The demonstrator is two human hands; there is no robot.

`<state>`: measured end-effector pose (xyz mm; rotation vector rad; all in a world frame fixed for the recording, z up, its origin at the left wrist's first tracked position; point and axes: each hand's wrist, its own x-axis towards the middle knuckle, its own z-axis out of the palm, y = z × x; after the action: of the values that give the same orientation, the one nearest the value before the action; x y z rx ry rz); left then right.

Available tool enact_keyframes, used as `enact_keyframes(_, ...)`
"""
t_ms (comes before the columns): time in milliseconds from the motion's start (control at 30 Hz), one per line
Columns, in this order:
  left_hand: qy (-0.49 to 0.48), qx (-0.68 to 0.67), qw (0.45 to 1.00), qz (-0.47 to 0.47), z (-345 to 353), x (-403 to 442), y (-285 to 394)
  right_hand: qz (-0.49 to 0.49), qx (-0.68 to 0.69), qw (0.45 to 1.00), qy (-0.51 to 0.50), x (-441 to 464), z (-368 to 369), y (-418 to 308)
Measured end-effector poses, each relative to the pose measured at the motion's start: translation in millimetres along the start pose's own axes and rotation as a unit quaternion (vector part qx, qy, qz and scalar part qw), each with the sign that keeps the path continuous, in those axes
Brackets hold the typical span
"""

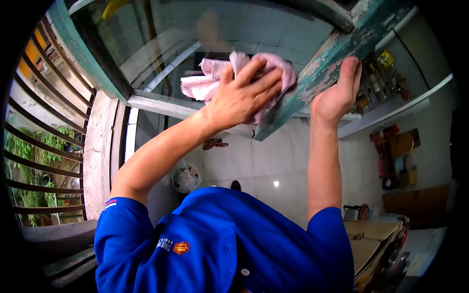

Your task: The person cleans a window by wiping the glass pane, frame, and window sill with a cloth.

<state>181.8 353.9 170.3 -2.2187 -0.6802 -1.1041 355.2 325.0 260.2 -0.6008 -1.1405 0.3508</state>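
Because the pink cloth [200, 88] lies bunched against the glass pane [278, 31], it works best under a flat palm with even pressure, its folds tucked in so that no bare fingertip drags. The left hand [242, 100] covers it, its grip holding the cloth under slightly spread fingers, at the near right corner of the pane. Short, overlapping strokes would suit that corner, easing off at the teal wooden frame [312, 85], where flaking paint could snag the fabric or leave grit on the glass. The right hand [337, 95] is upright at the frame's right side, its grip unclosed, no object seen in it; whether it touches the wood is hard to tell. Held flat there, it would be well placed to steady the frame.

Near the left side of the tiled floor [249, 158], a lined waste bin [185, 189] contains pale, crumpled scraps. Bottles and jars [373, 88] stand on the white-edged shelf [415, 99] at right, their contents too small to identify.
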Motion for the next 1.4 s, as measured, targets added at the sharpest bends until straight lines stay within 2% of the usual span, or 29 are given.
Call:
enact_keyframes(100,-0.152,-0.019,0.982,0.115,26.5,-61.2,2.1,0.03,0.011,0.999,0.003,0.1,-0.4,-0.5)
enact_keyframes(200,-0.227,0.019,0.953,0.199,37.8,-101.6,-1.5,0.015,-0.001,1.0,0.003,0.6,-0.1,1.8)
enact_keyframes(233,-0.27,-0.018,0.941,0.201,34.9,-99.4,-5.2,0.001,-0.009,1.0,-0.001,0.0,-0.2,2.7)
enact_keyframes(300,-0.207,0.027,0.954,0.214,33.0,-91.4,-12.0,0.006,-0.003,1.0,-0.001,-0.4,2.2,1.2)
enact_keyframes(500,-0.034,0.077,0.993,0.077,-2.1,1.8,-23.7,-0.009,-0.02,1.0,-0.003,0.8,-1.7,5.1)
enact_keyframes(533,-0.03,0.043,0.995,0.08,3.5,0.0,-24.8,-0.014,-0.013,1.0,-0.006,1.8,-1.8,5.5)
enact_keyframes(667,-0.197,0.025,0.959,0.201,36.2,-72.8,-20.2,0.017,0.02,1.0,0.008,0.8,-0.6,5.0)
enact_keyframes(767,-0.379,-0.015,0.891,0.249,51.2,-110.0,-17.9,0.009,0.017,1.0,0.007,4.1,-0.9,7.7)
enact_keyframes(800,-0.378,-0.012,0.891,0.251,53.5,-111.2,-21.8,0.006,0.015,1.0,0.006,3.4,-0.4,7.3)
enact_keyframes(867,-0.285,0.015,0.919,0.271,35.0,-90.0,-27.4,0.005,0.012,1.0,0.005,1.4,-0.8,5.8)
enact_keyframes(967,-0.15,0.033,0.972,0.181,4.4,-31.9,-37.9,0.009,0.022,1.0,-0.001,2.6,-0.2,6.1)
enact_keyframes(1033,-0.112,0.046,0.989,0.089,-7.0,-3.7,-34.0,-0.003,0.003,1.0,0.011,2.4,-0.7,7.1)
enact_keyframes(1067,-0.098,0.031,0.991,0.082,-3.4,-1.1,-29.7,-0.001,0.003,1.0,0.012,2.0,-0.2,6.9)
enact_keyframes(1100,-0.112,-0.001,0.99,0.087,-1.0,-5.9,-25.9,-0.001,0.01,1.0,0.012,1.5,0.2,6.3)
enact_keyframes(1200,-0.21,-0.042,0.956,0.199,33.0,-61.8,-16.2,0.003,0.012,1.0,0.009,-0.1,0.8,3.8)
enact_keyframes(1233,-0.289,-0.059,0.927,0.232,42.1,-85.1,-14.9,0.005,0.007,1.0,0.007,0.6,0.3,2.7)
enact_keyframes(1300,-0.289,-0.054,0.925,0.24,60.4,-120.3,-12.5,-0.002,0.019,1.0,0.003,1.1,-3.7,6.8)
enact_keyframes(1400,-0.291,-0.04,0.922,0.252,42.0,-95.7,-21.0,-0.005,0.031,0.999,-0.006,2.3,-4.8,7.7)
